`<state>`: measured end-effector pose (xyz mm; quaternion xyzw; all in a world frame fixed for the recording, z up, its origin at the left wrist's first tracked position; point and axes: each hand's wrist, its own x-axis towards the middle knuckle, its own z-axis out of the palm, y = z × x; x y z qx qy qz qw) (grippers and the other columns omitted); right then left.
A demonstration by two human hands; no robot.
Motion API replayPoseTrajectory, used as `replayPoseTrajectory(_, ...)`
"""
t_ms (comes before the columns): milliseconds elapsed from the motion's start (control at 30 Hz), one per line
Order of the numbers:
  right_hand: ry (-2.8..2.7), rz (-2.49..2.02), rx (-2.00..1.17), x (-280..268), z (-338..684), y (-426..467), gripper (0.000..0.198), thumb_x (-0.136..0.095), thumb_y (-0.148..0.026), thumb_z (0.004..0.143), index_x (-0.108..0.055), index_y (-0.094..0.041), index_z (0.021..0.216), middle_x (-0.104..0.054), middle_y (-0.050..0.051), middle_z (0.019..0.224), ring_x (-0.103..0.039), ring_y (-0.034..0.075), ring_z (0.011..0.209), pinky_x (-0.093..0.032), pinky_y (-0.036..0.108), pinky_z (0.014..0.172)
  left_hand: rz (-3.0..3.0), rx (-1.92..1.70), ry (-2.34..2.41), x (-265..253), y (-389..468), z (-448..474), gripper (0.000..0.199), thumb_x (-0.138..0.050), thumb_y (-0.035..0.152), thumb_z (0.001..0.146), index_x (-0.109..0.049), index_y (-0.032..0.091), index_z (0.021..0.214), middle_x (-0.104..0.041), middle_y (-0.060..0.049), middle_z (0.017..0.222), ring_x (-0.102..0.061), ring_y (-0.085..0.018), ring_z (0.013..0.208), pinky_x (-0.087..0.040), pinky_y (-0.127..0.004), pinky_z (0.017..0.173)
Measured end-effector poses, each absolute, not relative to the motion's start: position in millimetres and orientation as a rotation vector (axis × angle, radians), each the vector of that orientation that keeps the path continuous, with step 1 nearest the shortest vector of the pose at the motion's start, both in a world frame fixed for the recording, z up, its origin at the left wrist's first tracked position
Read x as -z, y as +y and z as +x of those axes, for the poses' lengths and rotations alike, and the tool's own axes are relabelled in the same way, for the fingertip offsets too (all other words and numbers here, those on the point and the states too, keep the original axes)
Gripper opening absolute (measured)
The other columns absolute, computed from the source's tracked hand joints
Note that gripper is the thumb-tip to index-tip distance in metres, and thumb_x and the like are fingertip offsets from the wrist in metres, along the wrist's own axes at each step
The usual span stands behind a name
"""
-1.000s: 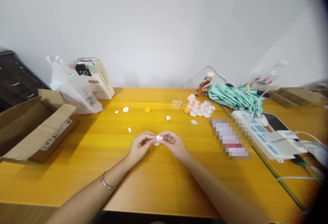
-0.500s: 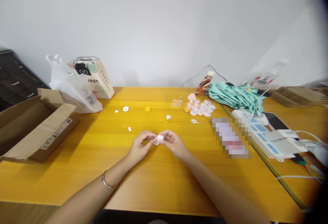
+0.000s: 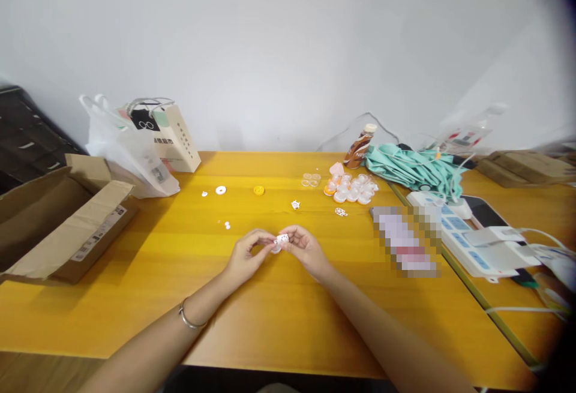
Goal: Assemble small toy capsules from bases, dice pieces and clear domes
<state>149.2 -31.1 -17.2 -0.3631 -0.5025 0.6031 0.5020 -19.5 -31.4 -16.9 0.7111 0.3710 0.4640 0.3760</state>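
Both hands meet over the near middle of the table. My left hand [image 3: 246, 258] has its thumb and forefinger closed on the left side of a small clear round piece [image 3: 276, 249]. My right hand [image 3: 306, 253] pinches a small white perforated plastic piece [image 3: 282, 239], which sits at the top of the clear one. The fingers partly hide both pieces, and whether they are joined I cannot tell. Beyond the hands lie a similar white cut-out piece [image 3: 296, 204], another white perforated piece [image 3: 341, 212] and tiny white bits [image 3: 227, 225].
A yellow disc [image 3: 258, 190], a white ring [image 3: 220, 190], clear rings [image 3: 310, 180] and several small lidded cups [image 3: 355, 189] lie farther back. An open cardboard box [image 3: 96, 234] is at left. A bottle [image 3: 360, 147], green fabric [image 3: 414, 168] and a power strip [image 3: 463, 237] stand right.
The white piece in my right fingers has tilted and risen slightly against the clear piece. My left hand keeps nearly the same place.
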Motion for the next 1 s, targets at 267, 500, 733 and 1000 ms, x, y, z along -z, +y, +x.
replayPoseTrajectory(267, -1.309, -1.026, -1.213, 24, 152, -25, 0.023, -0.068, -0.031, 0.068, -0.059, -0.022, 0.087, -0.063, 0.001, 0.079, -0.058, 0.014, 0.074, -0.047, 0.032, 0.077, 1.994, -1.052, 1.022, 10, -26, -27, 0.024, -0.058, 0.027, 0.079, -0.057, 0.018, 0.101, -0.06, -0.007, 0.097, -0.057, -0.017, 0.091, -0.046, -0.032, 0.082)
replayPoseTrajectory(500, -1.626, -1.035, -1.082, 36, 153, -24, 0.02, -0.06, -0.028, 0.075, -0.063, -0.022, 0.094, -0.064, 0.003, 0.088, -0.06, 0.016, 0.082, -0.048, 0.035, 0.081, 2.246, -0.766, 1.084, 13, -22, -32, 0.032, -0.064, 0.031, 0.073, -0.056, 0.019, 0.103, -0.057, -0.005, 0.092, -0.051, -0.02, 0.087, -0.041, -0.033, 0.08)
replayPoseTrajectory(733, -1.694, -1.098, -0.97, 37, 154, -22, 0.019, -0.059, -0.027, 0.075, -0.064, -0.022, 0.092, -0.066, 0.003, 0.087, -0.059, 0.017, 0.08, -0.047, 0.033, 0.076, 2.215, -0.766, 1.104, 18, -21, -27, 0.029, -0.062, 0.03, 0.075, -0.057, 0.018, 0.101, -0.057, -0.005, 0.09, -0.051, -0.019, 0.085, -0.04, -0.031, 0.078)
replayPoseTrajectory(1000, -1.658, -1.17, -0.925, 34, 154, -23, 0.02, -0.06, -0.031, 0.075, -0.064, -0.022, 0.093, -0.066, 0.002, 0.084, -0.058, 0.016, 0.076, -0.046, 0.032, 0.074, 2.181, -0.772, 1.083, 17, -21, -28, 0.028, -0.063, 0.034, 0.075, -0.059, 0.019, 0.098, -0.058, -0.005, 0.088, -0.052, -0.019, 0.084, -0.04, -0.031, 0.078)
